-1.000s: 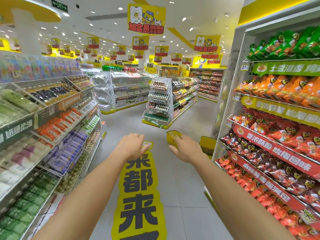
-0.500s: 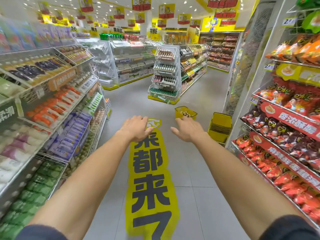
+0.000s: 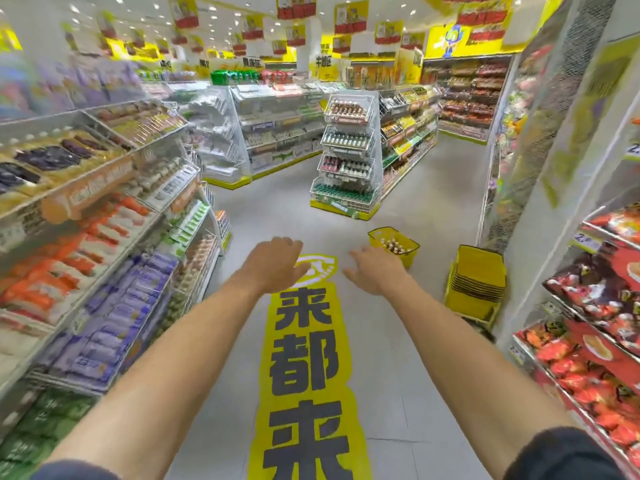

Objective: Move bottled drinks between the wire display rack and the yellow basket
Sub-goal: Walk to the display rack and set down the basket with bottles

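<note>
A wire display rack (image 3: 348, 154) with several tiers of bottled drinks stands at the end of a shelf run, straight ahead across the aisle. On the floor in front of it sits a yellow basket (image 3: 394, 245) holding several small bottles (image 3: 393, 244). My left hand (image 3: 275, 263) and my right hand (image 3: 375, 270) are stretched forward at mid-frame, palms down, fingers loosely spread, holding nothing. Both are well short of the rack; the right hand overlaps the basket's near left side in view.
A stack of yellow baskets (image 3: 476, 289) stands by the right shelving. Snack shelves (image 3: 104, 237) line the left, red snack bags (image 3: 595, 306) the right. A yellow floor sticker (image 3: 308, 358) runs down the grey aisle floor.
The view has moved forward and tilted down. The rack and basket look closer and larger. Both hands stay stretched out and hold nothing.
</note>
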The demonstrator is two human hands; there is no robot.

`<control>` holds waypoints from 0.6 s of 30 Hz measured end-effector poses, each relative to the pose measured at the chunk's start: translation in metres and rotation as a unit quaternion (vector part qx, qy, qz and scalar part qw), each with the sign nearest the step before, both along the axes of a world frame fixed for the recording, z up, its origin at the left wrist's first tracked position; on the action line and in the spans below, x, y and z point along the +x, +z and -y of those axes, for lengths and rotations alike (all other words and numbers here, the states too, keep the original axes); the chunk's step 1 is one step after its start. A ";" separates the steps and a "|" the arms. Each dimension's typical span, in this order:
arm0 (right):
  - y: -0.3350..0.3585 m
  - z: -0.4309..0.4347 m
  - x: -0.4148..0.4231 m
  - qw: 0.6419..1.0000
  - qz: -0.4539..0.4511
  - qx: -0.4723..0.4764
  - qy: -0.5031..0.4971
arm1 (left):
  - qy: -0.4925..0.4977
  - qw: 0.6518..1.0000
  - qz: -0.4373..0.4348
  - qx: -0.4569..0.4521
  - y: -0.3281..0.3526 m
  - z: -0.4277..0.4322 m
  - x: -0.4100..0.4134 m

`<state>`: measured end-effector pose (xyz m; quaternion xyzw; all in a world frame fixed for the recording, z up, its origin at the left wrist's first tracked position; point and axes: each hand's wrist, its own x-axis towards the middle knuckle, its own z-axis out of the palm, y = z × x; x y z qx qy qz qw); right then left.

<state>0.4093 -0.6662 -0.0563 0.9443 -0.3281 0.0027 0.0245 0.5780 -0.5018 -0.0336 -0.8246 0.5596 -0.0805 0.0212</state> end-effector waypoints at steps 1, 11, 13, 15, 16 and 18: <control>-0.004 0.013 0.010 1.000 0.003 -0.003 0.003 | -0.002 1.000 0.009 0.006 -0.005 0.013 0.012; -0.032 0.165 0.133 1.000 -0.001 -0.006 -0.002 | 0.013 1.000 -0.025 -0.010 -0.035 0.172 0.166; -0.030 0.200 0.166 1.000 0.002 -0.013 -0.005 | 0.004 1.000 -0.027 -0.016 -0.035 0.208 0.204; -0.023 0.236 0.199 1.000 0.010 -0.009 -0.015 | -0.004 0.999 -0.033 -0.015 -0.026 0.248 0.246; -0.018 0.254 0.214 1.000 0.013 -0.009 -0.023 | -0.005 0.999 -0.036 -0.015 -0.018 0.267 0.267; -0.006 0.292 0.242 0.999 0.027 -0.014 -0.043 | -0.006 0.999 -0.037 -0.023 -0.004 0.308 0.310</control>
